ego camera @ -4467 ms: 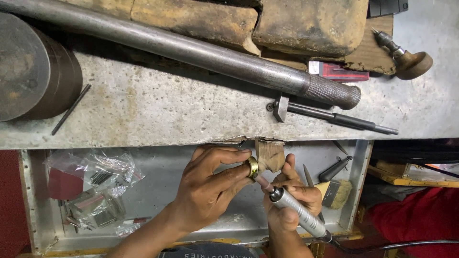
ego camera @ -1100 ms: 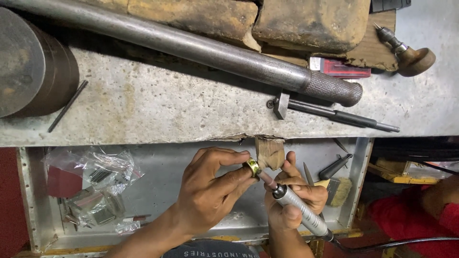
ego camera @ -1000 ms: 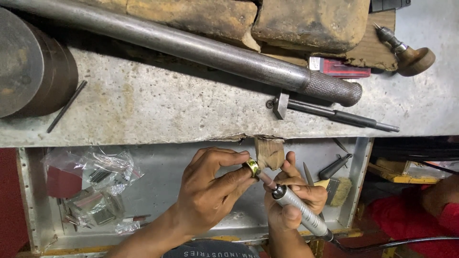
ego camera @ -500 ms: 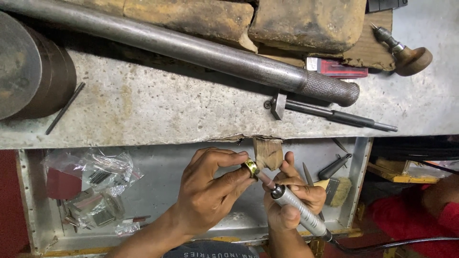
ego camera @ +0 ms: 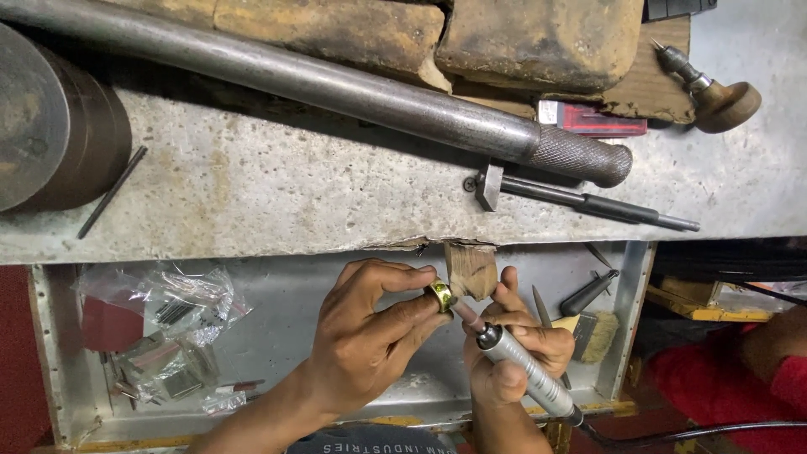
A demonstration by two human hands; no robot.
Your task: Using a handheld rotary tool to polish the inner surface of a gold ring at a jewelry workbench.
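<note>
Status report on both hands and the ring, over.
Left hand pinches ring at wooden peg. Right hand holds rotary tool, tip in ring. Nothing blocking.

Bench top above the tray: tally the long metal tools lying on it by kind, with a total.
Thick grey steel bar with knurled end: 1
Slim dark steel rod with small sliding block: 1
Thin black metal pin: 1
Wooden-knobbed hand drill: 1
Total: 4

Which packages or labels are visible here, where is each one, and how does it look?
Clear plastic bags: left side of the metal tray, crumpled, holding small metal parts.
Red flat packet: benchtop, upper right, beside the knurled bar, rectangular with a pale end.
No screens or signs.
</note>
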